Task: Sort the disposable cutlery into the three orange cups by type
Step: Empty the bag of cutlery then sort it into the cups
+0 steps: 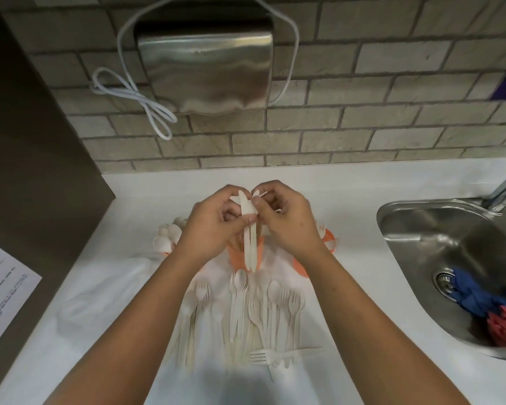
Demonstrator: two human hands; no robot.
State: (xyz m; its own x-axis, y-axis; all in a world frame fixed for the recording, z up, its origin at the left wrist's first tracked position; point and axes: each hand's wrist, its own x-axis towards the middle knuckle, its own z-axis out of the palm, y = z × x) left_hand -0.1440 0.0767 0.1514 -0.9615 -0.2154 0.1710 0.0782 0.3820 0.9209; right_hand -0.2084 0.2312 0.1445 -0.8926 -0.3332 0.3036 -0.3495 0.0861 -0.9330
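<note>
White surface (129,200), steel sink (421,217) at right with a blue and red cloth (473,296) inside. Loose cutlery (260,305), forks and spoons, lies at the front. Behind it three orange cups: left cup (165,253) holds spoons, middle cup (235,255) sits under the hands, right cup (329,238) holds forks. Left hand (214,226) and right hand (287,217) each have a grip closed on two white knives (250,247), which hang over the middle cup.

Probably three cups (235,255) stand behind the loose cutlery (246,311); sink (438,226) right, paper (0,293) left.
</note>
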